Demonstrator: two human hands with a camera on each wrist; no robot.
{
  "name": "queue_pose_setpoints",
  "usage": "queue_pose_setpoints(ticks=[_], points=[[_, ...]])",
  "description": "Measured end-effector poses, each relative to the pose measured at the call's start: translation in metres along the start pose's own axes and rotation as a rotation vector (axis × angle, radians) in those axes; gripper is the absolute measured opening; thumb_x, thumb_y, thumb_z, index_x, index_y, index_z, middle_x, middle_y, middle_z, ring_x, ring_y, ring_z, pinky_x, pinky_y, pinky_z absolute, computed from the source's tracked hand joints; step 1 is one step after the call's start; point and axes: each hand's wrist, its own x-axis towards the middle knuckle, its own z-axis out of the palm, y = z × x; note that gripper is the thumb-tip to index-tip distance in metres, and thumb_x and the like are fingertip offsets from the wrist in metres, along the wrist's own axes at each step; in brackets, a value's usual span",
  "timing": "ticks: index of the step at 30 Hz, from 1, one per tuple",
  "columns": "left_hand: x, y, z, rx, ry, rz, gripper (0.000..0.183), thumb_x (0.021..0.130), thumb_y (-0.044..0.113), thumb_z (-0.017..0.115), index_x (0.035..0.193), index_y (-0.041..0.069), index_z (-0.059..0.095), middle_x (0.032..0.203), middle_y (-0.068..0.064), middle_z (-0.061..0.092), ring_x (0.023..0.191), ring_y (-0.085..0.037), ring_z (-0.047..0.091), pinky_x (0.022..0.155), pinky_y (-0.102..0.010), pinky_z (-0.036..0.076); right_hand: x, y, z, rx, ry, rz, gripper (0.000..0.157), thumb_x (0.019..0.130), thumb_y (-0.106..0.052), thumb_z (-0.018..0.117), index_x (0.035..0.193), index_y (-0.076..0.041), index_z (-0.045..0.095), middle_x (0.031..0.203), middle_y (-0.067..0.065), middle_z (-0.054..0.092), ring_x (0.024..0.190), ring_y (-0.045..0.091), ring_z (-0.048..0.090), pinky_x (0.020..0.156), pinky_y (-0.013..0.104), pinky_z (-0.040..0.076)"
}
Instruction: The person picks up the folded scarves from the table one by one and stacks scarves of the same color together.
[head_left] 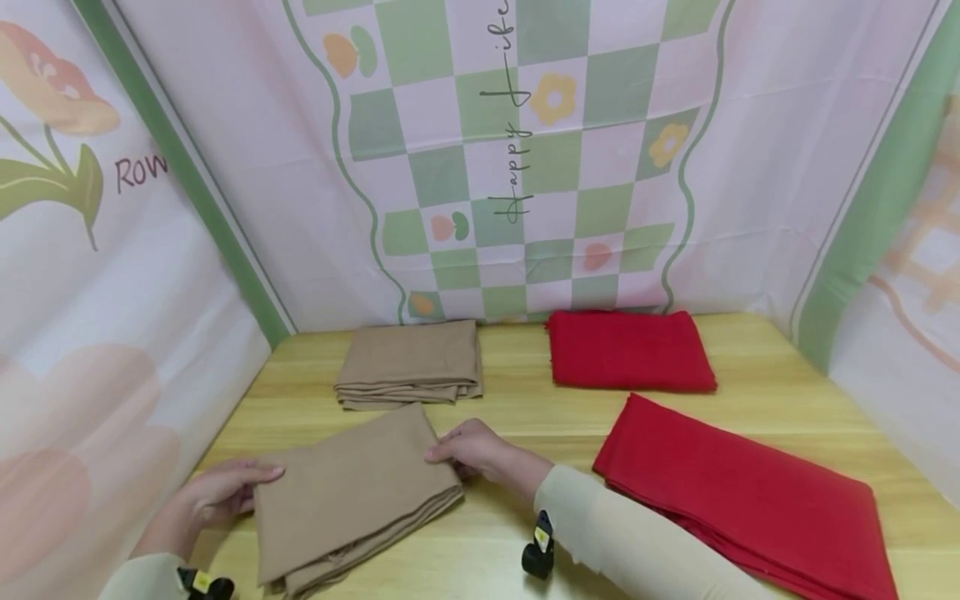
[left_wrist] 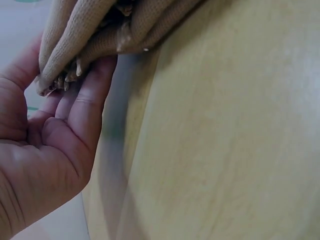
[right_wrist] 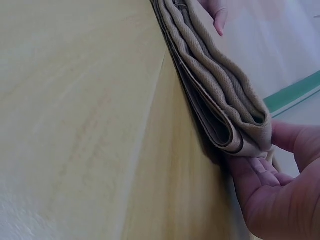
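Observation:
A folded tan cloth [head_left: 352,492] lies slanted between my two hands at the front left, its layered edge toward me. My left hand [head_left: 225,487] grips its left end, thumb on top and fingers underneath. At the opposite end my right hand [head_left: 472,448] pinches the edge the same way. In the left wrist view the fingers [left_wrist: 92,95] reach under the frayed layers. The right wrist view shows several stacked folds of the cloth [right_wrist: 215,85] between thumb and fingers, with the underside close over the table.
Behind it sits another folded tan cloth [head_left: 412,358]. A folded red cloth [head_left: 630,350] lies at the back right, and a larger red one [head_left: 750,492] slants at the front right. Printed fabric curtains [head_left: 300,208] enclose the wooden table [head_left: 517,367] at the back and sides.

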Motion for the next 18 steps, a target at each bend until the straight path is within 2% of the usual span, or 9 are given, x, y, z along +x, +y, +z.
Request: queue_pose_setpoints(ticks=[5, 10, 18], points=[[-0.001, 0.004, 0.001, 0.000, 0.024, -0.002, 0.015, 0.098, 0.013, 0.058, 0.088, 0.011, 0.070, 0.083, 0.002, 0.071, 0.072, -0.007, 0.065, 0.065, -0.018, 0.052, -0.001, 0.001, 0.002, 0.009, 0.017, -0.007, 0.021, 0.083, -0.003, 0.075, 0.100, 0.006, 0.068, 0.078, 0.009, 0.070, 0.064, 0.016, 0.066, 0.064, 0.033, 0.058], [-0.003, 0.011, 0.002, 0.051, 0.051, 0.011, 0.015, 0.096, 0.015, 0.060, 0.086, 0.012, 0.070, 0.079, 0.003, 0.070, 0.064, -0.004, 0.058, 0.056, -0.015, 0.044, -0.003, 0.001, 0.004, 0.030, 0.033, -0.036, 0.026, 0.082, -0.001, 0.075, 0.105, 0.009, 0.065, 0.083, 0.011, 0.070, 0.070, 0.020, 0.068, 0.066, 0.034, 0.059], [-0.003, 0.016, 0.004, 0.020, 0.035, 0.068, 0.015, 0.096, 0.009, 0.057, 0.088, 0.011, 0.070, 0.084, 0.001, 0.071, 0.074, -0.009, 0.067, 0.067, -0.021, 0.054, -0.011, -0.003, 0.006, 0.045, 0.074, -0.066, 0.032, 0.081, -0.003, 0.077, 0.107, 0.008, 0.063, 0.088, 0.012, 0.068, 0.072, 0.020, 0.068, 0.067, 0.034, 0.059]])
